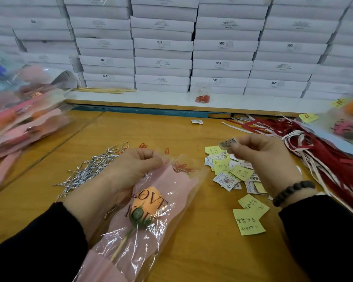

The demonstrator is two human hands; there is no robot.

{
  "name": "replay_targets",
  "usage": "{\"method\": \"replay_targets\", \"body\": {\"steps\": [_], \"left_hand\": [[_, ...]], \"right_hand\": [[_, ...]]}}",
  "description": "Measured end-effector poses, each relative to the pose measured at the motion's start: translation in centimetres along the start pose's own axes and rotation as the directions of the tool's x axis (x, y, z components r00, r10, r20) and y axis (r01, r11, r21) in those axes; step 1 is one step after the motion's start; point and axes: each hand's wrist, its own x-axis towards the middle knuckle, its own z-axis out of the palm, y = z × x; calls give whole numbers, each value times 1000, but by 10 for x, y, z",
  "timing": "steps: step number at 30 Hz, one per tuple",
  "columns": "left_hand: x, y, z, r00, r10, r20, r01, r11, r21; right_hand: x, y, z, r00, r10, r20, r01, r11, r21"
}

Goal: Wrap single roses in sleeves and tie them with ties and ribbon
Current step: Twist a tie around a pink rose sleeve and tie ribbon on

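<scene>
The left hand [130, 165] is pinching the top edge of a pink sleeve [167, 192] holding an orange rose [149, 200] on the table [202, 241], while the right hand [267, 157] is gripping a small printed card [228, 143] above scattered cards [232, 174], between silver ties [90, 167] and red ribbon [324, 159].

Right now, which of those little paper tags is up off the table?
The QR-code tag pinched in the right hand. The other tags and yellow notes lie flat on the table.
</scene>
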Motion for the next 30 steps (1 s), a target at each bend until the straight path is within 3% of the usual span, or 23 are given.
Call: {"method": "replay_targets", "body": {"steps": [2,3,7,12,30], "left_hand": [[0,-1,0,1000,3,8,-3,1000,-9],[1,-1,0,1000,3,11,-3,1000,-11],[2,-1,-1,1000,1,11,0,1000,-6],[3,-1,-1,1000,9,9,-9,1000,7],[7,-4,2,999,32,-4,-32,999,38]], "right_hand": [[-1,-3,6,996,71,53,-84,949,305],[-2,-4,9,994,75,75,-98,921,378],[-8,-6,21,985,-36,171,-11,964,265],[-12,-7,37,969,-33,245,-43,953,299],[-16,-14,62,977,-74,199,21,967,255]]}}
